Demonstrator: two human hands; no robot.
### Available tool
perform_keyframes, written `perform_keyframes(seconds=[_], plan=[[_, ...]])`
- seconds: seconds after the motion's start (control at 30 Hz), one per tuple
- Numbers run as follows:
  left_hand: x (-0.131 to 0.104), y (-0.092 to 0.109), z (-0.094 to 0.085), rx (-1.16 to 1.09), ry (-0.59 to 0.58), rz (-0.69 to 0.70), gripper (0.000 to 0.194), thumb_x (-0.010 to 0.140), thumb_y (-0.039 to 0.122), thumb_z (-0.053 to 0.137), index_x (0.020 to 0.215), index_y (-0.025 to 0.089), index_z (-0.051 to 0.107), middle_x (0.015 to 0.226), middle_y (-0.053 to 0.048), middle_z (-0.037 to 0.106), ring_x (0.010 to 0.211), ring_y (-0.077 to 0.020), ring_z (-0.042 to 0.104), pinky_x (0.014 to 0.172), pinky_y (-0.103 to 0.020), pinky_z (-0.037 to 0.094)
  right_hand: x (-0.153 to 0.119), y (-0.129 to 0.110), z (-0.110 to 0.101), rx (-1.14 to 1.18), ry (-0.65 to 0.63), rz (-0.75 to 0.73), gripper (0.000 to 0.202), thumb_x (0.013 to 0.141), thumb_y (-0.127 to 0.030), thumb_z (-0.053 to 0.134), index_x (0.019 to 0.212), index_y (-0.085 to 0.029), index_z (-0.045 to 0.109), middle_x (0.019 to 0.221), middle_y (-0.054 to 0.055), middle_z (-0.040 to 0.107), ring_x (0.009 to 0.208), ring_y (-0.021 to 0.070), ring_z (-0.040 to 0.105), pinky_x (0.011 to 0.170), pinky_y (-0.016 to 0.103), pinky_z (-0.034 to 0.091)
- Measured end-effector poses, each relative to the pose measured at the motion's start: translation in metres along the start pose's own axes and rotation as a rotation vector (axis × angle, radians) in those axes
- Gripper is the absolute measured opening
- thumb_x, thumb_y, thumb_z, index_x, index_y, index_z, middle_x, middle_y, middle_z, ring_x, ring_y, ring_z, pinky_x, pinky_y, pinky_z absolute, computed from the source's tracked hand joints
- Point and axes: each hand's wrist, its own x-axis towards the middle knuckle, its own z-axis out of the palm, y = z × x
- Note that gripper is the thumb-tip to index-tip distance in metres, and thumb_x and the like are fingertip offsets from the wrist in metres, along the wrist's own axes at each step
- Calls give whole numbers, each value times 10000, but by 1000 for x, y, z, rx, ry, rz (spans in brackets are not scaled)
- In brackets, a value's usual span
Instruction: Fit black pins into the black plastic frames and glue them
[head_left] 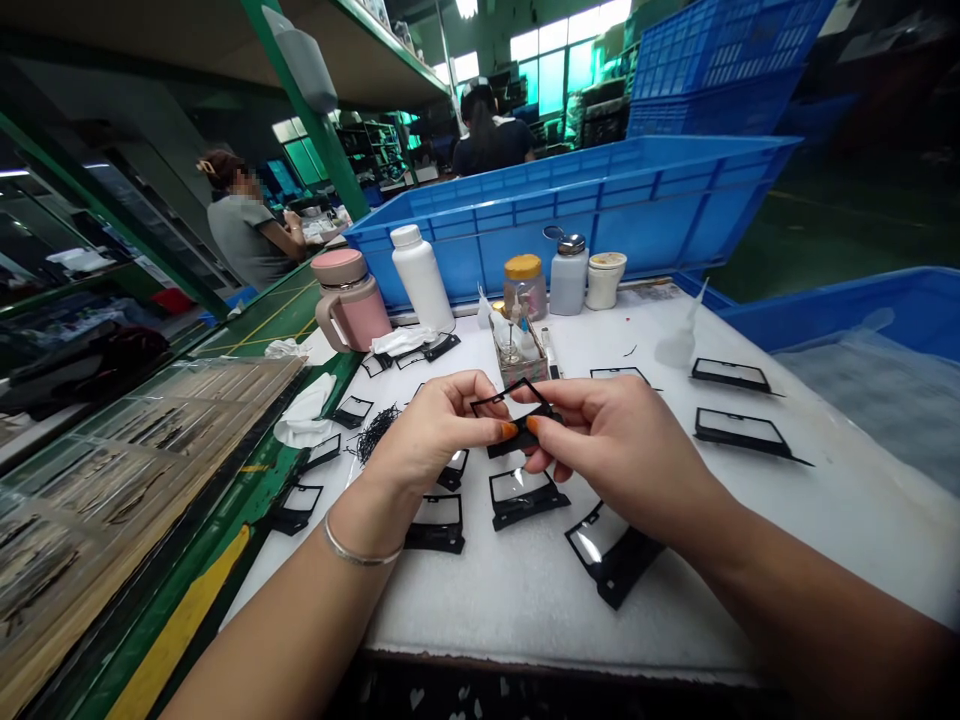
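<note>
Pinched, head view: one black frame [519, 441] with a window, gripped between thumb and fingers of left hand [439, 425] and right hand [611, 430], both closed on it, above the white table [517, 610]. Near: loose frames [531, 508]. Left: black strands [376, 434]. Right: two further frames [742, 443]. Far: pink mug [364, 310], white bottle [424, 280], blue bin [540, 215].

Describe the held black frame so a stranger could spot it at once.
Find the white tabletop in front of the long blue crate. Between the left hand and right hand is the black frame. Its neighbours lie on the tabletop; only this one is held.
</note>
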Motion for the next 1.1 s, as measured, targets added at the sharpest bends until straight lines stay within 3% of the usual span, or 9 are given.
perform_keyframes(seconds=[0.33, 0.57, 0.73, 0.9, 1.1], plan=[[-1, 1, 2, 27, 20, 17, 244, 639, 141, 774, 700, 132, 539, 684, 8, 621, 604, -87, 549, 581, -202, 401, 0, 2, 0, -17, 0, -4, 246, 823, -126, 543, 942, -191, 748, 633, 2, 696, 582, 157, 694, 486, 214, 530], [-1, 0, -1, -30, -53, 9, 232, 686, 163, 775, 870, 120, 641, 779, -16, 642, 681, -86, 585, 617, -177, 444, 8, 0, -6, 215, -36, 201, 281, 796, -143, 609, 1055, -135, 718, 657, 42, 722, 560, 145, 689, 458, 176, 536], [-5, 3, -3, -31, -63, -28, 292, 779, 247, 715, 1045, 140, 663, 935, -57, 674, 656, -79, 599, 538, -154, 431, 11, 4, -12, 373, -95, 245, 201, 817, -194, 624, 975, -149, 739, 745, 73, 748, 596, 129, 702, 450, 127, 508], [-5, 7, -3, -83, -22, -54, 219, 770, 274, 711, 928, 122, 708, 818, -47, 671, 596, -83, 580, 519, -174, 442, 12, 7, -14, 427, -120, 310, 245, 833, -323, 664, 987, -148, 739, 842, 111, 751, 608, 131, 702, 436, 120, 480], [-6, 10, -3, -123, -37, -71, 263, 747, 247, 723, 969, 106, 720, 739, -36, 647, 548, -71, 532, 493, -182, 424, 13, 8, -15, 431, -132, 347, 266, 815, -354, 687, 927, -118, 734, 730, 109, 730, 570, 135, 686, 421, 124, 452]])
